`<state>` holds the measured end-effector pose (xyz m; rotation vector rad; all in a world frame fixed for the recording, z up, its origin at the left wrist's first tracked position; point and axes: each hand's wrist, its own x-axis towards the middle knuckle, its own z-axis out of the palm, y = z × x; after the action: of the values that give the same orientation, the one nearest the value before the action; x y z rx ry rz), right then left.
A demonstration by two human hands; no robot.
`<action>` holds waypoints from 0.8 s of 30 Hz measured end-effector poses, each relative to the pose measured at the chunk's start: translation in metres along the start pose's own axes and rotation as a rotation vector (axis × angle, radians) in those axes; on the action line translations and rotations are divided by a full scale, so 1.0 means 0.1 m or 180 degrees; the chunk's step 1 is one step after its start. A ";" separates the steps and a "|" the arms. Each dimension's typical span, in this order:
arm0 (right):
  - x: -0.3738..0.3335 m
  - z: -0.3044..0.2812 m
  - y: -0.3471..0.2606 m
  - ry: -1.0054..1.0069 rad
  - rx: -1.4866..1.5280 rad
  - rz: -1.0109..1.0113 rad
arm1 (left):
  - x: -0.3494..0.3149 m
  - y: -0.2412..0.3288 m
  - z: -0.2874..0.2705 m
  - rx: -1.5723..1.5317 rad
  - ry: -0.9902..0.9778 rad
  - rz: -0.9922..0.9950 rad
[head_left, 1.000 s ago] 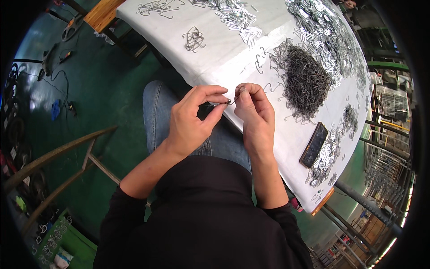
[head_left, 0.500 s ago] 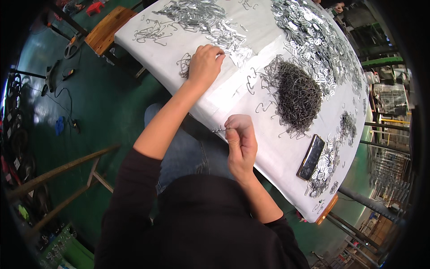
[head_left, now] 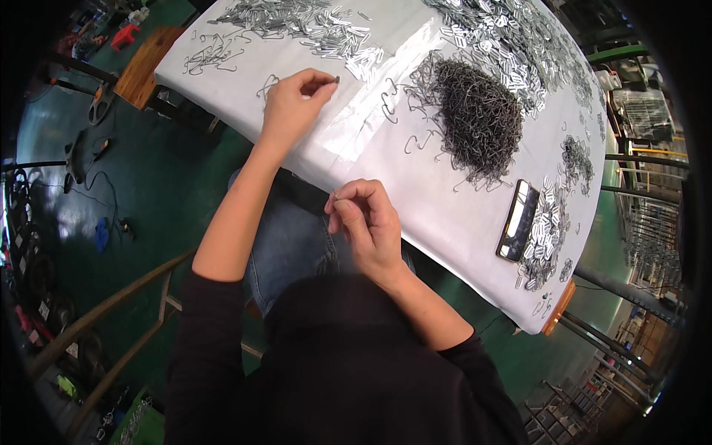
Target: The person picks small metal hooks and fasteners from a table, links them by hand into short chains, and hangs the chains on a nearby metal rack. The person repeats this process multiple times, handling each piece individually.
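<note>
My left hand (head_left: 293, 107) is above the white-covered table (head_left: 445, 211), thumb and forefinger pinched on a small dark metal piece (head_left: 337, 80). A few bent wire hooks (head_left: 268, 84) lie beside its knuckles. Closer to me, by the table's near edge, my right hand (head_left: 368, 226) is closed in a pinch; what its fingertips hold is too small to make out. Flat silvery metal clips (head_left: 341, 38) are spread beyond my left hand. To the right stands a dense heap of dark wire hooks (head_left: 482, 119), with loose S-shaped hooks (head_left: 390, 100) at its left.
A phone (head_left: 518, 221) lies on the table at the right, next to more silvery clips (head_left: 545, 230). A larger spread of clips (head_left: 512, 48) covers the far right. Wooden bench (head_left: 148, 70) and red stool (head_left: 124, 35) are at far left; a wooden rail (head_left: 111, 300) runs nearer.
My left hand has gone from lying over the table with fingers lowered to a pinch on a small dark piece. My right hand has shifted left; the metal bit at its fingertips no longer shows.
</note>
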<state>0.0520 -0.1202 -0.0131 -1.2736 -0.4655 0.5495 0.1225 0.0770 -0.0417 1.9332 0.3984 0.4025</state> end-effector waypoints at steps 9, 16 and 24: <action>-0.02 0.09 -0.05 0.0037 0.0334 -0.0158 | -1.14 0.75 -0.44 -0.1403 -0.0400 -0.0682; -0.03 0.11 -0.07 0.0055 0.0214 -0.0304 | -1.27 0.71 -0.44 -0.1476 -0.0215 -0.0217; -0.02 0.11 -0.06 0.0079 0.0170 -0.0158 | -1.38 0.69 -0.41 -0.1203 0.0126 0.0125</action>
<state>0.0447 -0.1145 -0.0046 -1.2135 -0.4578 0.5006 -0.0118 0.0223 0.0236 1.5688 0.2863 0.5040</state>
